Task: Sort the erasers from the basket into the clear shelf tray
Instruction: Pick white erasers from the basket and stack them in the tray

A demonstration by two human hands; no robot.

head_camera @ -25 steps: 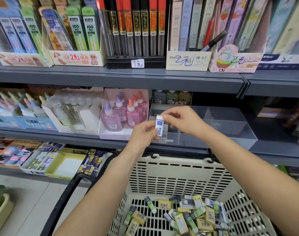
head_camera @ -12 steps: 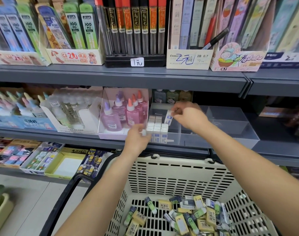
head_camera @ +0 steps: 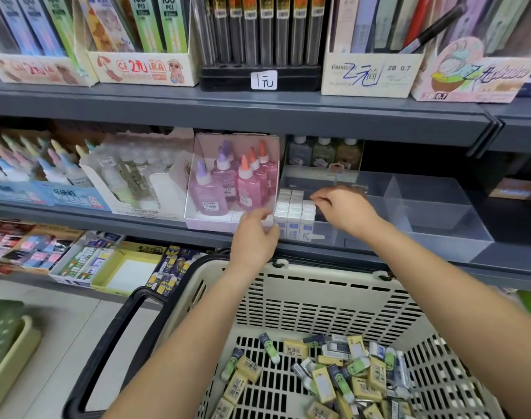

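Erasers in tray: white block erasers [head_camera: 293, 217] in blue-printed sleeves stand upright in tight rows, filling the left end of the tray.
Tray: I see a clear plastic shelf tray [head_camera: 433, 207] with dividers on the grey metal shelf [head_camera: 137, 225], just right of a pink card box of glue bottles [head_camera: 216, 220].
Right hand: my right hand [head_camera: 349, 210] reaches over the tray, fingers curled, with thumb and forefinger pinching the top of the end eraser [head_camera: 308, 207] in the right-hand row.
Left hand: my left hand [head_camera: 255, 240] sits at the tray's front left corner with its fingers curled away from me. I cannot tell whether it grips anything.
Basket: cream slotted plastic basket [head_camera: 318, 297] with a black handle [head_camera: 113, 343], below the shelf.
Loose erasers: yellow, green and white sleeved erasers [head_camera: 342, 379] lie heaped on the basket floor — mostly toward its right side.
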